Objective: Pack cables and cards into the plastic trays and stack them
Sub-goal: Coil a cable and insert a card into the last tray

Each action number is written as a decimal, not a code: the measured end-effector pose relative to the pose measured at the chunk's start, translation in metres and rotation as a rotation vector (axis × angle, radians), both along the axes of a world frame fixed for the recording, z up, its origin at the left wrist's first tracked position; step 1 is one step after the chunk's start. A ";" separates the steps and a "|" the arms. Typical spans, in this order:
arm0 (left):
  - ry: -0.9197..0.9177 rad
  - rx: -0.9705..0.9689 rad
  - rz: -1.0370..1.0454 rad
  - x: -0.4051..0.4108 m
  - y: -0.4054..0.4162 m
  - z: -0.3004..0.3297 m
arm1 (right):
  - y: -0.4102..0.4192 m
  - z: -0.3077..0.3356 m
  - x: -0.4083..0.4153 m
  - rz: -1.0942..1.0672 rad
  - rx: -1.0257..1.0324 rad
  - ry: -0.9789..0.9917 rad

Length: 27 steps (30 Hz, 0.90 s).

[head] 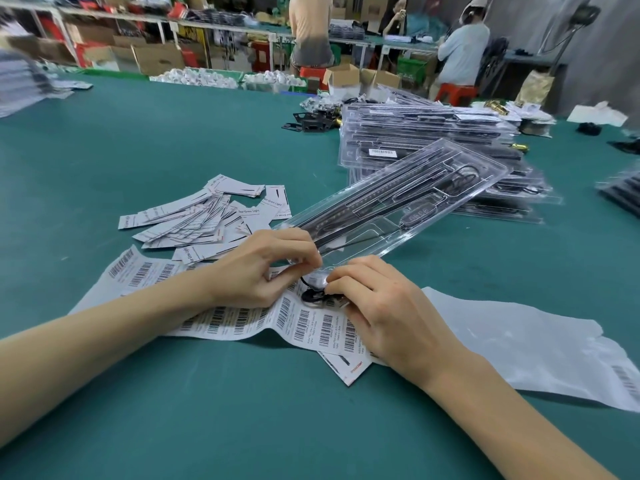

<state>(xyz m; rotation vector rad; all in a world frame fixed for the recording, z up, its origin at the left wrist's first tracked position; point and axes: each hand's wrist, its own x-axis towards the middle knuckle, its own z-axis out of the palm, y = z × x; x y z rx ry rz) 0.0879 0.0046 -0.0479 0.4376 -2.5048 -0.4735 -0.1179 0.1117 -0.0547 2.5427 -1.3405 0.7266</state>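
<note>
Plastic tray (398,202): 1 clear unit, centre of frame, long axis running from lower centre to upper right, far end raised over the stack of packed trays (433,133). Near end lies at both hands. Left hand (263,268): fingers curled, pinching the tray's near edge. Right hand (377,306): fingers curled, pinching the black cable (311,295) just below that edge, above the barcode label sheet (225,320). Cards (194,220): loose heap, left of centre, nearer the left hand. Judged step: tucking the cable end into the tray.

Both forearms bare, left hand (263,268) and right hand (384,306) ungloved
</note>
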 end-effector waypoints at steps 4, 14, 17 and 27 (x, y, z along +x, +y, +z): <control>0.009 -0.004 0.010 0.001 -0.001 -0.001 | 0.000 -0.003 -0.001 -0.024 0.050 -0.001; 0.024 -0.008 0.016 0.000 0.000 -0.004 | -0.002 0.003 0.001 -0.084 0.099 0.061; 0.043 -0.041 0.019 -0.001 -0.002 -0.004 | -0.002 0.002 0.002 -0.120 0.122 0.017; -0.139 -0.235 0.016 0.002 -0.010 0.001 | -0.012 -0.003 -0.008 -0.058 0.292 -0.228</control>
